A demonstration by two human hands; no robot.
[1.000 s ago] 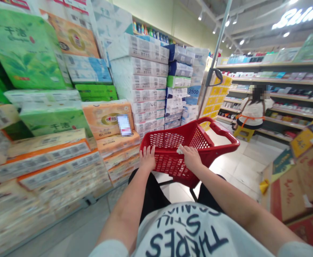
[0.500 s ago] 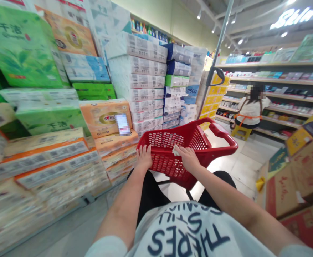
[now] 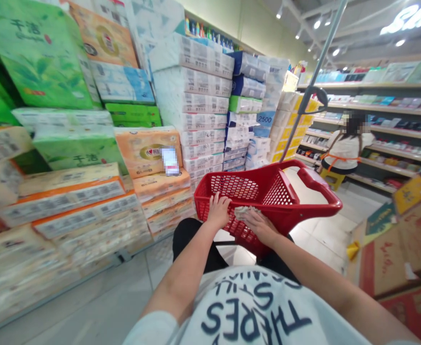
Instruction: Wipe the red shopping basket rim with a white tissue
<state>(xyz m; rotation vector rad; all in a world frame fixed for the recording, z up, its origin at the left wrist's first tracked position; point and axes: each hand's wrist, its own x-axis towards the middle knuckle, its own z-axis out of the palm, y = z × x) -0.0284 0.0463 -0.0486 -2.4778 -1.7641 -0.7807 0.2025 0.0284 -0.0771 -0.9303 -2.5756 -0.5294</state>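
A red plastic shopping cart (image 3: pixel 297 211) with perforated basket walls stands in front of me, its handle at the right. My left hand (image 3: pixel 218 211) has its fingers hooked over the near rim, close to the cart's left corner. Just to the right, my right hand (image 3: pixel 263 226) holds a crumpled whitish cloth (image 3: pixel 243 212) against the outside of the near wall, below the rim. Its fingers lie rather flat over the cloth, which partly shows beyond the fingertips. The visible part of the basket holds nothing that I can make out.
Stacked tissue packs (image 3: pixel 153 148) line the left, with a phone (image 3: pixel 169 160) propped on them. A grey pole (image 3: pixel 313 76) rises behind the cart. Cardboard boxes (image 3: pixel 386 258) stand at the right. Farther back, a person (image 3: pixel 343 143) sits on a yellow stool (image 3: pixel 332 178) facing shelves.
My left hand has shifted rightward along the rim from the corner. My right hand and cloth have moved from the rim onto the outer wall, fingers flatter. The whole view has swung slightly.
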